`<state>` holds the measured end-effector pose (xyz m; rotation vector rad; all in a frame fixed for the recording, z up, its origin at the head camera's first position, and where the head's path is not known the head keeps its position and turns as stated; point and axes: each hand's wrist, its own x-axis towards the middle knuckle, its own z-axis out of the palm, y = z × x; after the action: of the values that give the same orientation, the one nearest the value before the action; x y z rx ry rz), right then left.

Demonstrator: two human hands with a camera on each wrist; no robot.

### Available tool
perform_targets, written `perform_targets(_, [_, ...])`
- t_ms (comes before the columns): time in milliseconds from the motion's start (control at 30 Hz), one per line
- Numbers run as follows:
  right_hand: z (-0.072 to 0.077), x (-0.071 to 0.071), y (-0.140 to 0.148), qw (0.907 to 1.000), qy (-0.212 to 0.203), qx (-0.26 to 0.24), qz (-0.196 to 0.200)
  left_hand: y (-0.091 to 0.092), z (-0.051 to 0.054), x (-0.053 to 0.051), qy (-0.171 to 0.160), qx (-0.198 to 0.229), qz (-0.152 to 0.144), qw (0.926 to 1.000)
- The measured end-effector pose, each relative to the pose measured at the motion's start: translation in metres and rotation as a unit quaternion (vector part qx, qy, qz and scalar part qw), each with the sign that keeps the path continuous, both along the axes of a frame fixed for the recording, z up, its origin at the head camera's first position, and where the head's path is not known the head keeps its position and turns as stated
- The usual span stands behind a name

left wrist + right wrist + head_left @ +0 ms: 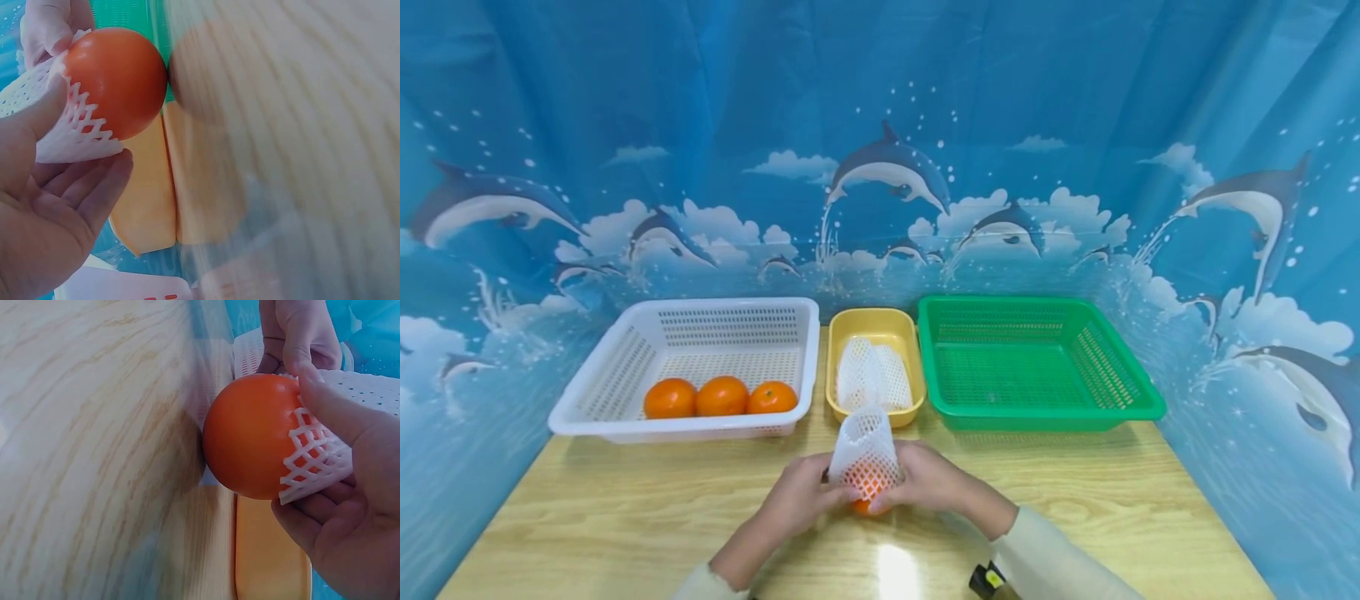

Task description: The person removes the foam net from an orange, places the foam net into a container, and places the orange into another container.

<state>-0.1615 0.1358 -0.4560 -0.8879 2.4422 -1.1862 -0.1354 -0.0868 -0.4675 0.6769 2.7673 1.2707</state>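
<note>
An orange (247, 437) rests on the table, its upper part inside a white foam net sleeve (865, 446). The sleeve's lower edge reaches partway down the fruit, and its free end points up and away. My left hand (805, 496) pinches the sleeve's edge from the left, the thumb over the mesh and the fingers beneath. From the right, my right hand (932, 479) grips the opposite side of the same edge in a like way. In the left wrist view the bare part of the orange (122, 84) bulges out of the netting.
A white basket (568, 408) with three oranges (722, 396) stands at the back left. Behind the hands, a yellow bin (835, 358) holds more foam net sleeves (861, 375). A green basket (1000, 408) stands at the back right. A small black object (981, 583) shows by the right sleeve.
</note>
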Motion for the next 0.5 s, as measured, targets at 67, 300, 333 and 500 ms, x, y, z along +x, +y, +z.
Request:
perform_targets(67, [0.0001,0.0000,0.0007,1.0000,-0.004,0.000,-0.003,0.0003,-0.0019,-0.0003,-0.017,0.012,-0.006,0.9998])
perform_targets(300, [-0.0007,0.0002,0.0042,0.9998,0.017,0.007,-0.009,0.0026,-0.0053,-0.0005,-0.044,0.034,-0.022,0.9982])
perform_targets(333, [-0.0007,0.0004,0.0046,0.9998,0.018,0.005,-0.010,0.0029,-0.0054,-0.0008,-0.043,0.034,-0.022,0.9983])
perform_targets(500, [-0.0005,0.0016,0.0059,0.9997,0.013,-0.015,-0.017,0.0038,-0.0046,-0.0018,-0.034,0.020,-0.017,0.9991])
